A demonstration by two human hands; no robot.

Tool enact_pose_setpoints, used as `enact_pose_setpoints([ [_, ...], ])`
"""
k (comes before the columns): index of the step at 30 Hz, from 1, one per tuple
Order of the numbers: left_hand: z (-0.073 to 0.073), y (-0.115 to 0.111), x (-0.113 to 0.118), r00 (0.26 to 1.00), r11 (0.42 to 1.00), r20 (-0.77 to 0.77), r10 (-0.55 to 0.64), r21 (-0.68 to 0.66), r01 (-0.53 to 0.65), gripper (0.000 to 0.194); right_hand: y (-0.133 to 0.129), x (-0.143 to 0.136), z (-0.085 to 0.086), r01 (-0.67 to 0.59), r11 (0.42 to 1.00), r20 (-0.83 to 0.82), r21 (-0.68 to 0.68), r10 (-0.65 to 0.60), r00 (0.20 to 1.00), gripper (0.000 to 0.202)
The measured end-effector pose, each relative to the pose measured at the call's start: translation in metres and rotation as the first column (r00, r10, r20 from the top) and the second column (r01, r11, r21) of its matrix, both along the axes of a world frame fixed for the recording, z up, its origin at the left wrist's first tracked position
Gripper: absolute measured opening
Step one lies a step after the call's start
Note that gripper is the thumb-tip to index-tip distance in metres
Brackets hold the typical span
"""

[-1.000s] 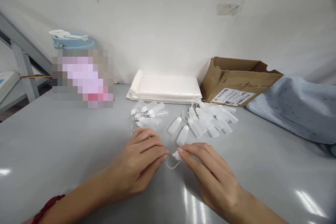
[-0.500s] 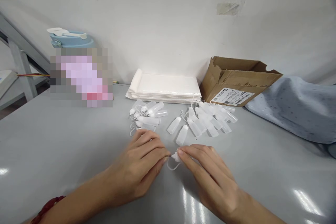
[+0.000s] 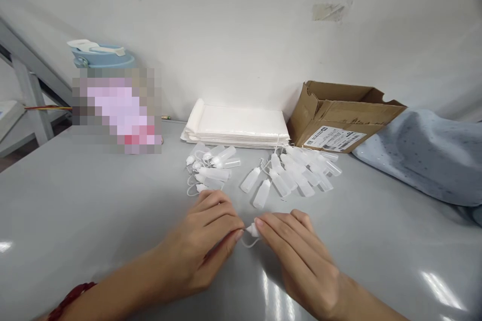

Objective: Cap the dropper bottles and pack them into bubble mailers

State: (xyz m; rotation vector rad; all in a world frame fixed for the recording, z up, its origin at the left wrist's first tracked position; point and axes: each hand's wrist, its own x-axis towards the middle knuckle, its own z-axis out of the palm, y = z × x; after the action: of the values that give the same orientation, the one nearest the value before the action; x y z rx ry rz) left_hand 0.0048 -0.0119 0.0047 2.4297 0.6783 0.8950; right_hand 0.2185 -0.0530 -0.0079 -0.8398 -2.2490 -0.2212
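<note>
My right hand (image 3: 301, 256) is closed round a small white squeeze bottle, its body hidden by the fingers. The bottle's conical white top (image 3: 251, 229) sticks out to the left, with a thin white strap (image 3: 248, 246) looping below it. My left hand (image 3: 213, 241) pinches the end of that top, where a thin dark needle-like tip shows between thumb and forefinger. Whether a tiny cap is also in that pinch is hidden. Beyond my left hand lies a loose group of similar translucent bottles (image 3: 214, 174). A larger heap of them (image 3: 299, 173) lies beyond my right hand.
Against the wall rests a stack of white padded envelopes (image 3: 241, 121). An open cardboard box (image 3: 342, 120) with a label stands to its right, beside a grey-blue spotted cloth (image 3: 422, 155). A blue lidded container (image 3: 103, 55) and a blurred-out pink item (image 3: 120, 110) are at the back left.
Both hands have come slightly lower in the view, with the bottle between them. The left fingertips still meet its tip. The other bottles lie as before.
</note>
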Motion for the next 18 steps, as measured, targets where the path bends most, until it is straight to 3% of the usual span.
enact_pose_setpoints([
  [6, -0.001, -0.001, 0.002, 0.999, 1.0, -0.025, -0.027, 0.002, 0.027, 0.017, -0.001, 0.0, 0.003, -0.053, 0.999, 0.062, 0.0, 0.053, 0.997, 0.033],
  [11, 0.002, 0.008, -0.003, 0.999, 0.998, -0.052, 0.016, 0.065, -0.012, 0.017, 0.01, 0.001, -0.002, -0.123, 0.972, -0.136, -0.201, 0.096, 0.986, 0.041],
  [14, 0.007, 0.021, -0.016, 0.987, 0.977, -0.047, 0.153, 0.156, -0.144, 0.013, 0.019, 0.006, -0.008, -0.033, 0.967, -0.12, -0.254, 0.002, 0.993, 0.049],
  [18, 0.011, 0.042, -0.033, 0.915, 0.88, 0.01, 0.403, 0.27, -0.39, 0.01, 0.026, 0.01, -0.014, 0.079, 0.974, -0.045, -0.214, -0.091, 0.995, 0.051],
])
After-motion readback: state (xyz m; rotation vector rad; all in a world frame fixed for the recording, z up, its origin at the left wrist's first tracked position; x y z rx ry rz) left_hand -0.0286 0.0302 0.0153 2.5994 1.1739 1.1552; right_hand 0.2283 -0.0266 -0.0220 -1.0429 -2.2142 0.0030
